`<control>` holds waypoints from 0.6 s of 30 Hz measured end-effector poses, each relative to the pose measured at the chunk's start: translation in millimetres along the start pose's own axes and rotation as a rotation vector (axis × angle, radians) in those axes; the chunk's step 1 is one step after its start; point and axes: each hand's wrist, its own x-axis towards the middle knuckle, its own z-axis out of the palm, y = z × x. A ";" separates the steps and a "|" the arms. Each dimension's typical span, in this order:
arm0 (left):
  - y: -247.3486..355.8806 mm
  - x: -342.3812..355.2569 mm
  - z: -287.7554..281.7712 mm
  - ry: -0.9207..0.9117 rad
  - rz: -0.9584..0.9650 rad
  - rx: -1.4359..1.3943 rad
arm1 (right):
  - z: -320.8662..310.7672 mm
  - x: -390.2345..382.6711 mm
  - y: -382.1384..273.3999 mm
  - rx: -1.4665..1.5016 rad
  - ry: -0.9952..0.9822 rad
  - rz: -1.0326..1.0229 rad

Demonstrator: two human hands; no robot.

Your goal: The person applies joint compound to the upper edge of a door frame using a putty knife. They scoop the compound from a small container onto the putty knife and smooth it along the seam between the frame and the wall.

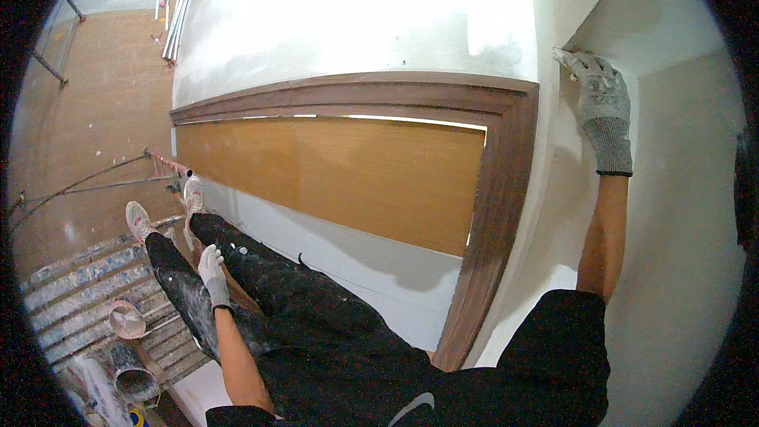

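Head view: gloved right hand [602, 95] reaches pale wall [568, 130] at far right, fingers bent; cannot tell if anything grasped. Surface work apparently in hand; next move likely calls for steady fingertip contact. Gloved left hand [212, 273], near left, fingers loosely extended, released. Dark printing [606, 93] marks right glove; pale curved logo [413, 409], black shirt [538, 364].

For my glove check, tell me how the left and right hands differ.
The left hand is low, by the dark trousers; the right hand is raised, at the pale wall. The left hand's glove looks whitish; the right hand's looks greyer. Both gloves have cuffs.
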 end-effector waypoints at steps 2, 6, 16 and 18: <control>4.3 -4.8 5.1 0.006 -0.010 0.030 | -0.4 -2.7 1.6 0.030 0.018 -0.017; -3.3 -1.0 5.3 0.025 0.000 -0.007 | 12.6 2.0 9.8 0.067 0.030 -0.048; -9.3 -6.9 6.1 -0.008 0.061 -0.009 | 18.3 2.2 11.1 0.082 -0.207 0.062; -6.1 -8.4 5.2 -0.021 0.076 -0.002 | 26.7 -4.9 16.2 0.024 -0.135 0.004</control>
